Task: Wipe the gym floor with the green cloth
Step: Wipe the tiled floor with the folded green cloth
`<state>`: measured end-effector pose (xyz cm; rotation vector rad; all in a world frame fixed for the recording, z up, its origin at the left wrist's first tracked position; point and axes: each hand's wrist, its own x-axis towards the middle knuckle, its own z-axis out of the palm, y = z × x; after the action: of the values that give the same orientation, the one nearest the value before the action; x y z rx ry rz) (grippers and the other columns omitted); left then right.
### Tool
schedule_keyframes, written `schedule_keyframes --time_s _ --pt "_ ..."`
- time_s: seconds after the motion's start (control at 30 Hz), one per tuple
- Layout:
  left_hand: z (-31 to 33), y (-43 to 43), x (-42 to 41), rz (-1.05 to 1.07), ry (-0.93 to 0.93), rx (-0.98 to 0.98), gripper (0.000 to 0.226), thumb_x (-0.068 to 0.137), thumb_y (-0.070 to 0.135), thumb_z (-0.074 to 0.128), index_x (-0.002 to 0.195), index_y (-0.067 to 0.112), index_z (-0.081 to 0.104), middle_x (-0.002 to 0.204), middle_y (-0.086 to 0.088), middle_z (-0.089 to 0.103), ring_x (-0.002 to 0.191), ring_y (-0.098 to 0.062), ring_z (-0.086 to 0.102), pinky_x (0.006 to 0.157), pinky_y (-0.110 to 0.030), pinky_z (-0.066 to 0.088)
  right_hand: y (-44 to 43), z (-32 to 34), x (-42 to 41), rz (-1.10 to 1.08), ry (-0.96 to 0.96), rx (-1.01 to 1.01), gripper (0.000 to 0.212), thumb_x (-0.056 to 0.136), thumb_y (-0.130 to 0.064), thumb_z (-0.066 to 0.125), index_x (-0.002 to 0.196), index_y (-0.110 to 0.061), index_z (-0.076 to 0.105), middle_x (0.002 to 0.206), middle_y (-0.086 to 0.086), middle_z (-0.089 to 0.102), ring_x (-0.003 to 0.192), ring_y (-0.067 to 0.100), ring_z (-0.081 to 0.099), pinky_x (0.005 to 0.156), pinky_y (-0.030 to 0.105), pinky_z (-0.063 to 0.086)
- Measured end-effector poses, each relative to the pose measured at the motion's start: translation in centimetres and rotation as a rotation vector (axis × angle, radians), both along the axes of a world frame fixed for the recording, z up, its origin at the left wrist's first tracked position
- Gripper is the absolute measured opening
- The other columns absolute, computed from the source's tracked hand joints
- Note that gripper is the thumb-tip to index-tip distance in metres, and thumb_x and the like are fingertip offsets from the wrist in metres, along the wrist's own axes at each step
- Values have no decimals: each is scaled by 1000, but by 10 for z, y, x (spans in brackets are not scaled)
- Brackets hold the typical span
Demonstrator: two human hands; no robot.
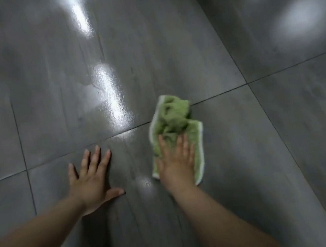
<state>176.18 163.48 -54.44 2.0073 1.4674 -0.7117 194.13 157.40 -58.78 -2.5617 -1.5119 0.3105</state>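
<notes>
Pressing green cloth to floor with straight-fingered right hand, bracing beside it on wide-spread left hand.

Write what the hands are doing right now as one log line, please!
left hand: flat on floor, fingers spread | right hand: pressing green cloth on floor | cloth: bunched at far end | step: wiping

Single wide-angle view from the person's head, facing forward and steeply down. The tiled floor lies near, within arm's reach.
</notes>
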Motion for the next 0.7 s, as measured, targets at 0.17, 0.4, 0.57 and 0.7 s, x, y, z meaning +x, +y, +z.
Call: schedule_keyframes --time_s 0.17,0.4,0.57,0.7 --pt "0 -2 -22 -47 -135 128 102 56 69 11 143 16 13 154 -3 3 137 -10 -5 115 -45 3 -55 13 -53 503 137 -92 52 62 -38 35 109 -38 58 129 11 55 122 24 36 107 39 14" --pt "-3 -14 -2 17 -21 144 72 89 45 40 144 23 -2 156 -4 -10 143 -23 -10 115 -48 2 -130 10 136 193 -2 -51 50 74 -32 39 121 -18 46 119 34 56 115 41 43 103 41 32" --pt "-5 -8 4 25 33 97 74 89 47 40 143 26 -6 155 -2 -15 142 -23 -14 114 -51 2 -155 13 129 -363 -8 -39 62 76 -30 30 122 3 55 117 51 44 107 65 45 90 69 33" --pt "-1 -8 7 16 33 104 74 89 46 42 144 28 -4 155 -1 -14 143 -23 -13 114 -51 4 -122 8 -13 -158 0 -24 53 66 -29 35 112 -17 59 101 31 67 100 51 56 90 49 39"
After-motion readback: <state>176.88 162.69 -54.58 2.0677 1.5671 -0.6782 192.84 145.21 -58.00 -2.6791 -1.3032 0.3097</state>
